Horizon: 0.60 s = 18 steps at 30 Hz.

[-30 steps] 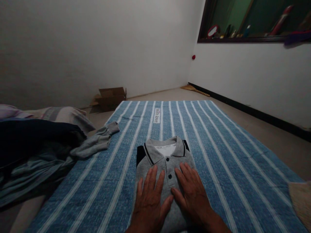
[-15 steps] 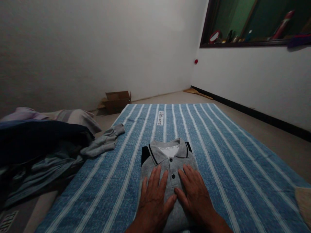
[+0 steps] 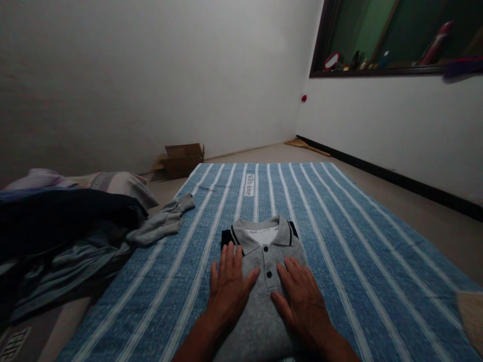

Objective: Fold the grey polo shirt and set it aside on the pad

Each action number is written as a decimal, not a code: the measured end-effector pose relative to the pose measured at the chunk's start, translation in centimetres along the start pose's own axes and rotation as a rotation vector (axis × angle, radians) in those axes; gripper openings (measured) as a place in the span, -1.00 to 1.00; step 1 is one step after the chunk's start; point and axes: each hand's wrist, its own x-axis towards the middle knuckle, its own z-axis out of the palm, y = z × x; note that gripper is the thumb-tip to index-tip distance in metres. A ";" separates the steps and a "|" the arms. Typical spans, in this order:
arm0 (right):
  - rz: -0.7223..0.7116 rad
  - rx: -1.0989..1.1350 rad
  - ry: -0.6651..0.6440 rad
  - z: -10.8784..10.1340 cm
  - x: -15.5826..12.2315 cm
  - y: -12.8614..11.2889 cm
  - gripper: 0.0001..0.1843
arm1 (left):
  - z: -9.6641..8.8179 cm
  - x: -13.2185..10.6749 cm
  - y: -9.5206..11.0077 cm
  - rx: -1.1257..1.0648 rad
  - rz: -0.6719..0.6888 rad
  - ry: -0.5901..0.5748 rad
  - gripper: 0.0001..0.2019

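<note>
A folded grey polo shirt [image 3: 260, 306] lies front side up, its collar pointing away from me. Black trim runs along the collar and two dark buttons show on the placket. My left hand [image 3: 227, 284] rests flat on the shirt's left side, fingertips by the collar's left point and the thumb angled inward. On the right side of the chest my right hand [image 3: 300, 296] lies with fingers stretched out, just beside the lower button. Neither hand grips the cloth. Under the shirt is a blue cloth with white stripes [image 3: 181, 271].
To the left lies a heap of clothes [image 3: 68, 216], with a grey sleeve [image 3: 162, 221] reaching onto the striped cloth. Beyond stand an open cardboard box [image 3: 183, 158] and, by the wall, a broom [image 3: 307, 146]. A beige item [image 3: 470, 314] sits at the right edge.
My left hand has slid left and away from me, from the chest to the shirt's left edge near the collar. My right hand has stayed in place.
</note>
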 end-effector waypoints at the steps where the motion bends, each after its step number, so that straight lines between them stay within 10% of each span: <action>1: 0.002 0.004 -0.001 0.0 0.0 0.0 -0.43 | 0.1 0.0 0.1 0.011 -0.019 -0.025 -0.35; 18: 0.048 0.036 0.039 0.0 0.2 -0.3 -0.45 | 1.4 0.0 -0.4 0.056 -0.007 0.040 -0.37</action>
